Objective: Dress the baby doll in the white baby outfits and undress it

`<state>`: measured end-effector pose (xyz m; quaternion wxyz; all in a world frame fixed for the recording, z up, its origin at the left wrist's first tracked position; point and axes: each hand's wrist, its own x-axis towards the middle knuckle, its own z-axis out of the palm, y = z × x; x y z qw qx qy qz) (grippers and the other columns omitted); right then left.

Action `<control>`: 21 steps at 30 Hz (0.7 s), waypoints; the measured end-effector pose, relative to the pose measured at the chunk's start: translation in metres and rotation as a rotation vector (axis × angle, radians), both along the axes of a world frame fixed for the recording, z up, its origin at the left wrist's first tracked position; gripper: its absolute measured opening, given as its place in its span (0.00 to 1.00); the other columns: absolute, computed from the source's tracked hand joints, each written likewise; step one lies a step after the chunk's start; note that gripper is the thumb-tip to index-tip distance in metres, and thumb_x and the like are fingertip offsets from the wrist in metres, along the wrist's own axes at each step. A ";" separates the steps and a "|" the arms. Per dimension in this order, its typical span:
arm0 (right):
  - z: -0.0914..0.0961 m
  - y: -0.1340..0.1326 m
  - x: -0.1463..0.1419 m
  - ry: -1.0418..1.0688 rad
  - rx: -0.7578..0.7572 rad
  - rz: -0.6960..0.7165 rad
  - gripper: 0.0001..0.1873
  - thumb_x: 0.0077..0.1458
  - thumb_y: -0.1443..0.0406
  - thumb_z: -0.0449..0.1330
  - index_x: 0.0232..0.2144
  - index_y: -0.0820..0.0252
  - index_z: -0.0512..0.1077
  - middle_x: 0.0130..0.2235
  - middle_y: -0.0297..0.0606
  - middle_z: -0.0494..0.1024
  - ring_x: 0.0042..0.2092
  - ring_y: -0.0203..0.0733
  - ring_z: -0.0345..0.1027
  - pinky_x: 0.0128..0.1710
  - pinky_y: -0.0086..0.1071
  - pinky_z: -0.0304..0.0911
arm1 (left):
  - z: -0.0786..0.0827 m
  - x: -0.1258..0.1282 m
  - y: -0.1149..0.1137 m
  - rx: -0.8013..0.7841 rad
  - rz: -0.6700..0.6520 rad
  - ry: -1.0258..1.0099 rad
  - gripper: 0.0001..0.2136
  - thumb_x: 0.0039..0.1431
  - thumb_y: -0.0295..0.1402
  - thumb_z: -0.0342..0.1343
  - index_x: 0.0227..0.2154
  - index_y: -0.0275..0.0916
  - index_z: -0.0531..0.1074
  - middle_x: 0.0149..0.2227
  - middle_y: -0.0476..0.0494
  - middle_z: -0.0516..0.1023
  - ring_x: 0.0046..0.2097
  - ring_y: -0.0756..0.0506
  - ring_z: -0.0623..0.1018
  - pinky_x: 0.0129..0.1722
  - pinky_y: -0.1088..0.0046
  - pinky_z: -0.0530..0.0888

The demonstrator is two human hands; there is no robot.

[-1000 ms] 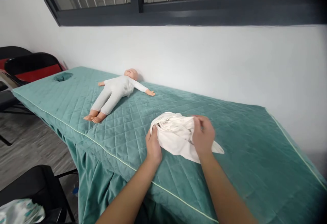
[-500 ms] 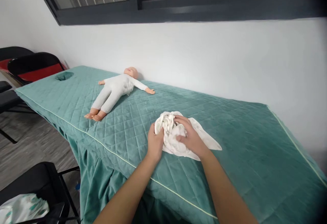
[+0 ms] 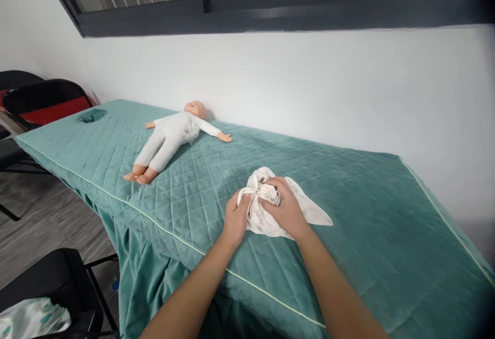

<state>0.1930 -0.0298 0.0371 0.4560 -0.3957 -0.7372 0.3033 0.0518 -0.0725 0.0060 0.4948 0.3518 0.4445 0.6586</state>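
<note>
A white cloth garment with small printed figures [image 3: 263, 219] lies bunched up on the green quilted bed cover [image 3: 348, 267]. My left hand [image 3: 235, 219] grips its gathered left side, thumb on top. On the other side my right hand [image 3: 284, 207] pinches a rolled fold between thumb and fingers. One flat corner of the cloth spreads out to the right, past my right wrist. Farther back and to the left, a baby doll [image 3: 170, 135] in a white body suit lies on its back, arms spread, apart from both hands.
A black chair [image 3: 50, 282] stands at the lower left with a white and green patterned cloth [image 3: 34, 318] on it. More black and red chairs [image 3: 50, 102] are beyond the bed's far end. A face hole [image 3: 93, 116] opens in the cover. A white wall [image 3: 309, 81] runs behind.
The cloth has been gathered more tightly, and its folds now rise between my hands. My right thumb has moved left and inward. The doll has not moved on the bed.
</note>
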 end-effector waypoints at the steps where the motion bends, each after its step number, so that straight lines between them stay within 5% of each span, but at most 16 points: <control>1: 0.000 0.001 0.000 0.006 0.014 -0.014 0.11 0.52 0.68 0.63 0.39 0.53 0.69 0.43 0.35 0.69 0.48 0.45 0.67 0.53 0.41 0.61 | 0.000 0.000 0.001 -0.003 0.030 -0.054 0.18 0.59 0.49 0.61 0.35 0.36 0.79 0.32 0.48 0.78 0.34 0.50 0.73 0.36 0.75 0.70; 7: -0.004 0.003 0.007 0.051 0.080 -0.121 0.10 0.52 0.67 0.63 0.30 0.54 0.63 0.47 0.39 0.71 0.53 0.48 0.66 0.57 0.44 0.57 | 0.004 0.003 0.008 0.008 0.188 -0.337 0.22 0.58 0.49 0.62 0.48 0.38 0.79 0.49 0.40 0.82 0.51 0.41 0.79 0.55 0.64 0.73; 16: 0.006 0.003 0.020 0.448 -0.155 -0.256 0.14 0.51 0.65 0.65 0.23 0.56 0.62 0.55 0.37 0.79 0.58 0.47 0.69 0.61 0.44 0.57 | 0.001 -0.001 0.009 -0.033 0.304 -0.412 0.19 0.56 0.47 0.64 0.42 0.37 0.78 0.43 0.43 0.82 0.45 0.44 0.80 0.53 0.65 0.73; 21: 0.005 0.015 0.046 0.758 -0.265 -0.400 0.15 0.45 0.64 0.67 0.21 0.56 0.61 0.50 0.37 0.81 0.49 0.46 0.75 0.48 0.41 0.68 | 0.004 -0.004 0.010 -0.053 0.335 -0.499 0.18 0.56 0.47 0.64 0.42 0.37 0.77 0.43 0.43 0.82 0.46 0.44 0.80 0.55 0.64 0.73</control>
